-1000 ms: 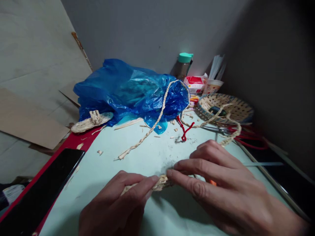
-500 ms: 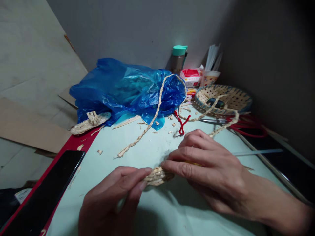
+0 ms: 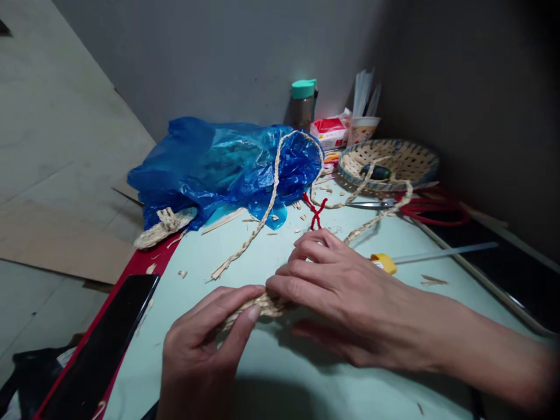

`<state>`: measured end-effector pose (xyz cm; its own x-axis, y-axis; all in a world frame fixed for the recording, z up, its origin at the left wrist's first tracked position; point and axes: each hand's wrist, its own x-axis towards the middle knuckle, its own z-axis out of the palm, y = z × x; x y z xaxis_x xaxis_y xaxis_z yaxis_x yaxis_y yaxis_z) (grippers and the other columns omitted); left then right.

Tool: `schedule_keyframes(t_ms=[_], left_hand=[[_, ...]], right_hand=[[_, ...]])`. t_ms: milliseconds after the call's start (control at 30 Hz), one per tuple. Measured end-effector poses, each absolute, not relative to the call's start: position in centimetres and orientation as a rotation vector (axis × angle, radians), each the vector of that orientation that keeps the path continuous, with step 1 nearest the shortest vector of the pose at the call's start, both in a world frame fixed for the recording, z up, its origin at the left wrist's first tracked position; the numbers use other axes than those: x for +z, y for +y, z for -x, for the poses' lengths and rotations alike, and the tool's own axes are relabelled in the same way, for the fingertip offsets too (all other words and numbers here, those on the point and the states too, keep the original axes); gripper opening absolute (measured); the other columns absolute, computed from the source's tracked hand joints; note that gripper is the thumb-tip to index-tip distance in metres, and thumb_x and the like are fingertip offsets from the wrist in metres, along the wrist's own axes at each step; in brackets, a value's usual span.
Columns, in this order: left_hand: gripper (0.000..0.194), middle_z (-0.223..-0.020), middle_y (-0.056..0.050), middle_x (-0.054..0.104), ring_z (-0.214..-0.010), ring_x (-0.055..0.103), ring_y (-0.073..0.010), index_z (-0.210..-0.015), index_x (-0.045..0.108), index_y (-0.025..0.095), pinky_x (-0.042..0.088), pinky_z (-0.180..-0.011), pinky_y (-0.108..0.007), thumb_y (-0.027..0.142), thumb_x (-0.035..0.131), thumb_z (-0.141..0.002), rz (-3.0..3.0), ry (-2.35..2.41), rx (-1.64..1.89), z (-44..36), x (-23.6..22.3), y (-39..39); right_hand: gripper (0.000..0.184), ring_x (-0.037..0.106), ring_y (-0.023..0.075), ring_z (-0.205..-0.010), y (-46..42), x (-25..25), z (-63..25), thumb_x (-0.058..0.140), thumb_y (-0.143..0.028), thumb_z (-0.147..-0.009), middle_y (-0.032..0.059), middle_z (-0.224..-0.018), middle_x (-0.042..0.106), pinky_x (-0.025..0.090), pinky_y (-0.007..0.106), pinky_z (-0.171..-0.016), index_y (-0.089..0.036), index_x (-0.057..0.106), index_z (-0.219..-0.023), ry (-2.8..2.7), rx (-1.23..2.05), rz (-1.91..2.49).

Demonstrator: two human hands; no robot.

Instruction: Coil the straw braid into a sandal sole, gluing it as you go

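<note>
Between both hands is a small piece of coiled, braided straw (image 3: 270,305), mostly covered by fingers. My left hand (image 3: 210,332) pinches its left part between thumb and index finger. My right hand (image 3: 336,286) lies over its right end with bent fingers gripping it; the fingertips and thumb are partly hidden. A long straw braid (image 3: 266,210) runs from behind my right hand, loops over the blue bag and ends loose on the pale green tabletop. A small straw slipper shape (image 3: 161,228) lies at the far left.
A blue plastic bag (image 3: 219,157) fills the back left. Behind stand a bottle (image 3: 303,105), a tissue pack (image 3: 330,131) and a cup of clear sticks (image 3: 364,129). A woven basket (image 3: 411,163), red-handled scissors (image 3: 433,211), red twisted wire (image 3: 315,216) and a yellow-headed tool (image 3: 385,263) lie rightward.
My right hand has shifted left along the straw piece, uncovering the yellow-headed tool. My left hand now holds further along the piece. The camera view has shifted slightly.
</note>
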<state>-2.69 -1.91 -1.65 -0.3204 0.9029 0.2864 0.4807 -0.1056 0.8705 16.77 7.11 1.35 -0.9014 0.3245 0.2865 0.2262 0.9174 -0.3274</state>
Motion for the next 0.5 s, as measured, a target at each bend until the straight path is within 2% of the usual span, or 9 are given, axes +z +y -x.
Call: schedule_keyframes(t_ms=[100,267,333,433,500], left_hand=[[0.025,-0.086,0.013,0.078,-0.079,0.07,-0.0072,-0.085,0.079,0.04,0.051,-0.076,-0.012,0.017,0.072,-0.078,-1.538,1.713,1.386,2.7,-1.8,-1.8],[0.02,-0.089,0.009,0.078,-0.082,0.07,-0.0099,-0.09,0.079,0.037,0.052,-0.076,-0.015,0.022,0.068,-0.083,-1.663,1.675,1.312,3.3,-1.9,-1.6],[0.018,-0.096,0.005,0.078,-0.09,0.071,-0.014,-0.095,0.078,0.034,0.054,-0.079,-0.019,0.026,0.065,-0.086,-1.755,1.649,1.222,3.8,-2.0,-1.5],[0.023,-0.119,-0.002,0.074,-0.11,0.069,-0.0224,-0.107,0.077,0.029,0.055,-0.091,-0.027,0.035,0.062,-0.089,-1.831,1.647,1.1,4.4,-2.0,-1.5],[0.029,-0.128,-0.005,0.068,-0.107,0.068,-0.0221,-0.117,0.071,0.027,0.055,-0.09,-0.031,0.036,0.056,-0.094,-1.764,1.775,1.2,4.6,-1.9,-1.5]], right_hand=[[0.029,0.044,0.0222,-0.086,7.1,1.2,-16.6,0.052,-0.008,-0.087,0.0055,-0.092,0.064,0.031,0.044,-0.092,-0.011,0.065,-0.113,-2.745,0.373,0.393],[0.018,0.045,0.0217,-0.087,7.1,1.2,-16.8,0.049,-0.016,-0.094,0.0047,-0.091,0.064,0.032,0.043,-0.092,-0.013,0.064,-0.104,-2.753,0.353,0.418],[0.012,0.045,0.0209,-0.088,7.2,1.3,-16.9,0.053,-0.019,-0.093,0.0039,-0.09,0.063,0.031,0.041,-0.093,-0.014,0.062,-0.099,-2.755,0.363,0.43],[0.005,0.045,0.0202,-0.086,7.6,1.3,-17.1,0.057,-0.02,-0.087,0.0029,-0.086,0.062,0.032,0.039,-0.089,-0.016,0.058,-0.091,-2.762,0.369,0.48],[0.006,0.045,0.0205,-0.086,7.9,1.3,-17.3,0.059,-0.02,-0.084,0.0032,-0.085,0.061,0.034,0.037,-0.086,-0.017,0.058,-0.088,-2.763,0.382,0.525]])
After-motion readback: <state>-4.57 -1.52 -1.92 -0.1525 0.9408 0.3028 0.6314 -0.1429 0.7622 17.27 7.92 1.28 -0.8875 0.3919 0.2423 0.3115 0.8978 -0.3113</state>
